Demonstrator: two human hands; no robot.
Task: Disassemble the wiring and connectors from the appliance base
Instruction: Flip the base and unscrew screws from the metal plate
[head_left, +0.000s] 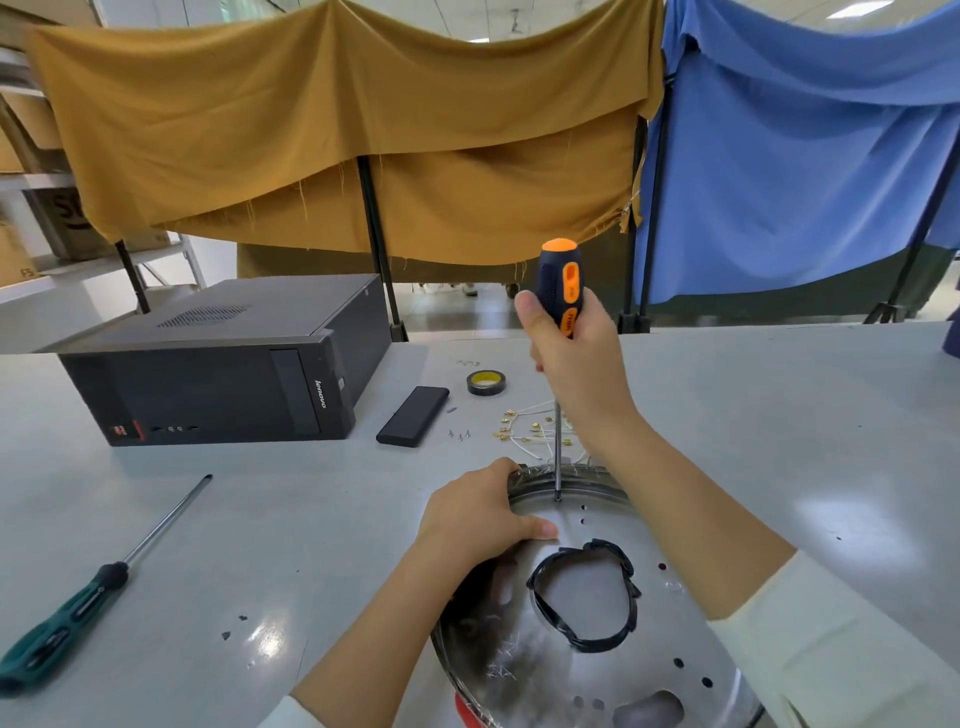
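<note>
Nearest the person, the round metal appliance base (519, 660) lies on the grey counter (260, 519), its shiny plate pierced by small holes and by a large opening edged in black trim (582, 595). The left hand (478, 514) rests on the base's left rim, its fingers curled over the edge and the thumb pressed flat on the plate, so it grips the base. The right hand (576, 353) is raised above the far rim with its fingers wrapped around the handle of an orange and black screwdriver (560, 291), held upright, its tip touching the plate near the far edge. To the left on the counter lies a green-handled screwdriver (78, 597), well apart from the base. Just beyond the base sits a loose tangle of white wires with brass connectors (524, 431), and a few small screws (460, 434) lie beside them. Farther on are a flat black box (413, 415) and a roll of tape (487, 382). A black computer tower (223, 364) lies on its side at the left. Behind the counter hang a mustard cloth (337, 130) and a blue cloth (805, 145).
</note>
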